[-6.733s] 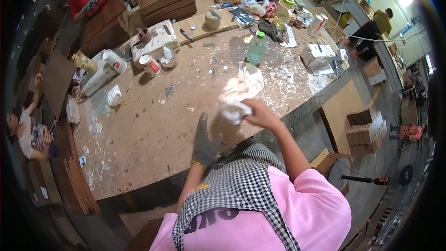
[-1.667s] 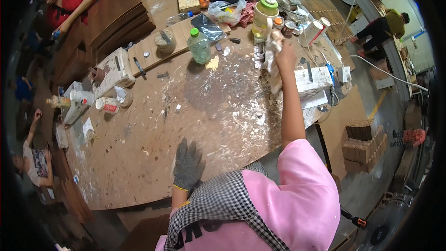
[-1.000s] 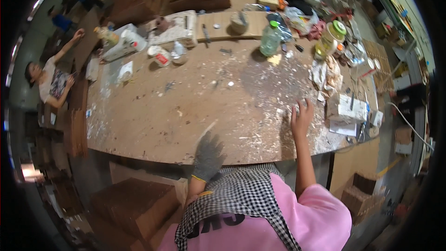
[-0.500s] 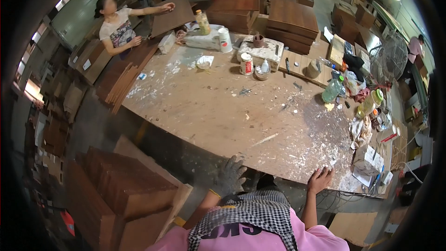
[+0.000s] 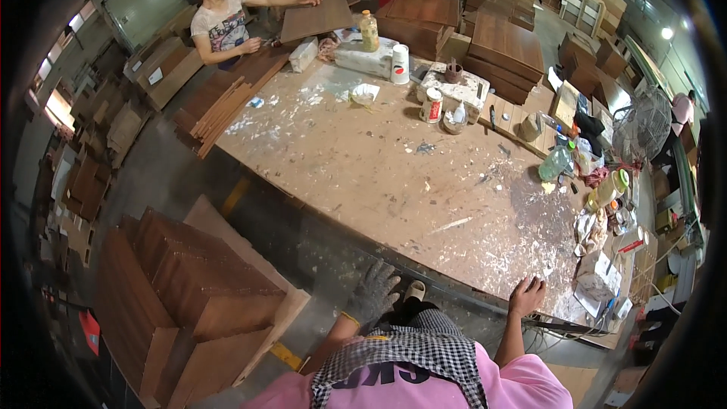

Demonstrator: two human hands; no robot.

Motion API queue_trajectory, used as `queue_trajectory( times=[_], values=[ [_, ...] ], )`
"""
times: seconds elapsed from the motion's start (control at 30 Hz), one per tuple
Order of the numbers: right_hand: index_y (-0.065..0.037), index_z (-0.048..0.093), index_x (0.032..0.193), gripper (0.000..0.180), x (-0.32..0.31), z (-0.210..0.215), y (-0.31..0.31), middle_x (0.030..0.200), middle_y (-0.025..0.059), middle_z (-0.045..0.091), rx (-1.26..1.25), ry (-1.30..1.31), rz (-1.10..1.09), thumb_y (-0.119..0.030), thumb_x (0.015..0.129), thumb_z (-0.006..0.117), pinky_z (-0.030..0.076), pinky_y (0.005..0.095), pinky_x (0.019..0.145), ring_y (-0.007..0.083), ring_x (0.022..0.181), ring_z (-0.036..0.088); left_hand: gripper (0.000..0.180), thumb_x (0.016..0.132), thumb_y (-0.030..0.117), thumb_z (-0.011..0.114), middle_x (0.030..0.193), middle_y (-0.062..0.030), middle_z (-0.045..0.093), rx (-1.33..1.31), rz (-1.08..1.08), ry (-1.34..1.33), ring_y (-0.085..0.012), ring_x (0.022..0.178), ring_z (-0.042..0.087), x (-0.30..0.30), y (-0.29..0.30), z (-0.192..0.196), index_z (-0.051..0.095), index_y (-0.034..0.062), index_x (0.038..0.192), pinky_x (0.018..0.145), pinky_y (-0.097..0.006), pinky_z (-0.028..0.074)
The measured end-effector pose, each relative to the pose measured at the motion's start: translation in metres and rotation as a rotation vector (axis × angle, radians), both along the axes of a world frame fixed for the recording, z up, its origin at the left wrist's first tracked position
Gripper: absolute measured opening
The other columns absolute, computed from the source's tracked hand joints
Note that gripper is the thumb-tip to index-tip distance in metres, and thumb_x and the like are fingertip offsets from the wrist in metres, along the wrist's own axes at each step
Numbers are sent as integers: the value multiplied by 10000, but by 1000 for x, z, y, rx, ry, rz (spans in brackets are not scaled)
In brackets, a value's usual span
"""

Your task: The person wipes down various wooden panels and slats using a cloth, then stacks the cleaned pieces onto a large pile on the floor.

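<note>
My left hand (image 5: pixel 372 292), in a grey work glove, hangs just off the near edge of the worktable (image 5: pixel 363 159). Its fingers are apart and it holds nothing. My bare right hand (image 5: pixel 527 297) rests on the table's near edge at the right, fingers stretched over the top, also holding nothing. White flecks and scraps lie on the tabletop around it. Closest to that hand, further right, is a stained white box (image 5: pixel 598 276) among papers and cables.
Stacked brown wooden panels (image 5: pixel 219 288) stand on a pallet at the left. Across the table are a white cup (image 5: pixel 400 64), a red-and-white can (image 5: pixel 431 105) and a yellowish bottle (image 5: pixel 369 32). A co-worker (image 5: pixel 221 26) handles a brown board (image 5: pixel 316 14). A large fan (image 5: pixel 642 127) stands right.
My view has turned left, so the table and stacks sit differently in it. My left hand now shows farther from the table edge; my right hand stays at the edge.
</note>
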State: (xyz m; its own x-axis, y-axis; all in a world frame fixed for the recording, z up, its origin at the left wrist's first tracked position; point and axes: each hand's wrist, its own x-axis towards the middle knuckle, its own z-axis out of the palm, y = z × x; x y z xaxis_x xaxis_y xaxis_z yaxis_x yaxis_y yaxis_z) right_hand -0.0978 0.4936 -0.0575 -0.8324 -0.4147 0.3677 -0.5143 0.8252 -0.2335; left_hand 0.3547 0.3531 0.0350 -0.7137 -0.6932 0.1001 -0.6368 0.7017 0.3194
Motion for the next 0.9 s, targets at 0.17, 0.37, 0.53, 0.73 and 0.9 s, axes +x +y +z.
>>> queue_trajectory(
  times=[0.17, 0.37, 0.53, 0.73, 0.9],
  values=[
    [-60, 616, 1251, 475, 6, 5, -5, 1375, 204, 514, -13, 2, -1, -418, 945, 554, 354, 495, 1057, 388, 1270, 474, 471, 936, 401, 564, 1460, -169, 477, 5, 50, -7, -394, 1434, 261, 12, 6, -11, 655, 77, 1265, 1215, -491, 140],
    [-46, 603, 1271, 471, 9, 8, -1, 1379, 237, 499, -46, -30, 19, -370, 931, 564, 343, 494, 1077, 406, 1276, 458, 471, 943, 410, 555, 1455, -173, 466, 17, 79, -55, -389, 1423, 272, 23, 15, 10, 652, 83, 1267, 1211, -502, 144],
    [-63, 605, 1261, 461, 7, 4, 3, 1369, 194, 522, -8, 11, 9, -396, 949, 549, 352, 487, 1058, 381, 1262, 481, 398, 884, 298, 682, 1381, -209, 514, -16, 88, 152, -436, 1409, 306, 33, 13, 9, 659, 30, 1177, 1128, -548, 313],
    [-71, 608, 1259, 455, 4, 2, 2, 1356, 193, 532, -1, 9, 14, -399, 950, 544, 358, 487, 1056, 379, 1265, 482, 380, 884, 292, 682, 1389, -214, 518, -68, 82, 61, -421, 1421, 296, 38, 10, -3, 684, 25, 1154, 1152, -497, 308],
    [-79, 606, 1266, 455, 4, 1, 3, 1365, 189, 528, 10, 16, 13, -402, 951, 539, 360, 481, 1060, 375, 1267, 484, 441, 907, 354, 620, 1412, -185, 517, -9, 94, 47, -399, 1441, 267, 42, 13, -10, 664, 52, 1225, 1197, -493, 190]
  ],
)
